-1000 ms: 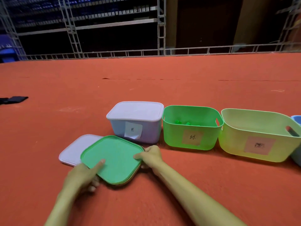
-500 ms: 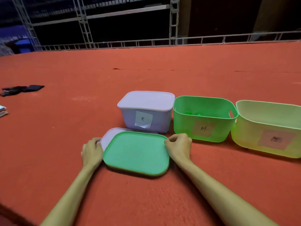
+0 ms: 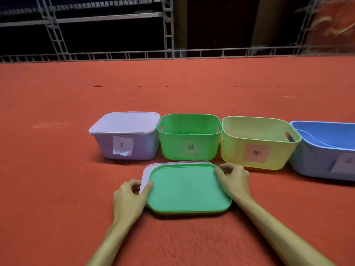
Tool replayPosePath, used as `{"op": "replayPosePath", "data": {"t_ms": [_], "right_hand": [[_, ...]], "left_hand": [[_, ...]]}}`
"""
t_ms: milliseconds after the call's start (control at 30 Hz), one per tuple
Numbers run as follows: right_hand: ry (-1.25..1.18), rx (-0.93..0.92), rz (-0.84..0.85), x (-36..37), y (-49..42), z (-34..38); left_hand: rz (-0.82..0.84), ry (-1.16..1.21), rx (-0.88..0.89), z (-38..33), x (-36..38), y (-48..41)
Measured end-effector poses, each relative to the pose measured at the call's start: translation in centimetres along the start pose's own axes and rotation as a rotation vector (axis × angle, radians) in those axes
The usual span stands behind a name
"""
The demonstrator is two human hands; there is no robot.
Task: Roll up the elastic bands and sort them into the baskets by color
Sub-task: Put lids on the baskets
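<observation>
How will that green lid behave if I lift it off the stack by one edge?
Probably stiff: the green lid lies flat with a raised rim and shows no sag between the left hand and right hand gripping its edges. Likely light, being thin plastic. It may slide over the smooth purple lid beneath.

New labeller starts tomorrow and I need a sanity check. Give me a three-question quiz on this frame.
1. True or false: the purple basket has its cover on.
2. Which colour is the top lid gripped by the left hand and right hand? A green, B blue, C yellow.
3. Fill in: between the purple basket and the yellow basket stands the ___ basket.
Key: 1 true; 2 A, the green lid; 3 green, the green basket.
</observation>
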State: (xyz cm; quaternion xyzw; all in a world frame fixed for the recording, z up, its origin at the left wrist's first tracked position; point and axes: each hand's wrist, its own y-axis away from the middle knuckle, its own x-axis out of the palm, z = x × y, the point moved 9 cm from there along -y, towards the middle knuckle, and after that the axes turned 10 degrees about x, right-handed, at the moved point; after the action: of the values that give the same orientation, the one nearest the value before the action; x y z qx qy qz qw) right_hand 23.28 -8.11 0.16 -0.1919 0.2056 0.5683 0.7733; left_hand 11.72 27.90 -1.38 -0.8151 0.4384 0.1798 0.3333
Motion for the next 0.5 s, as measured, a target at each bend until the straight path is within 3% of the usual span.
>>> {"op": "replayPosePath", "data": {"t_ms": [67, 133, 233, 333, 400, 500], "right_hand": [[-0.009, -0.048, 0.124, -1.2, 0.3, -0.9], [-0.092, -0.188, 0.320, -2.4, 2.2, -1.2], [-0.019, -0.421, 0.550, -3.7, 5.4, -1.8], [0.258, -0.692, 0.418, -4.5, 6.4, -1.5], [0.246, -0.799, 0.338, -5.0, 6.6, -0.7], [0.187, -0.804, 0.343, -5.9, 6.2, 0.8]], "left_hand": [[-0.041, -0.035, 0.084, -1.7, -0.5, 0.5], [-0.008, 0.024, 0.287, -4.0, -1.1, 0.8], [0.319, 0.113, 0.473, -5.9, -0.6, 1.8], [0.512, 0.022, 0.527, -5.6, -0.1, 2.0], [0.533, 0.034, 0.518, -6.0, -0.4, 1.6], [0.539, 0.153, 0.491, -7.6, -2.0, 0.5]]}}
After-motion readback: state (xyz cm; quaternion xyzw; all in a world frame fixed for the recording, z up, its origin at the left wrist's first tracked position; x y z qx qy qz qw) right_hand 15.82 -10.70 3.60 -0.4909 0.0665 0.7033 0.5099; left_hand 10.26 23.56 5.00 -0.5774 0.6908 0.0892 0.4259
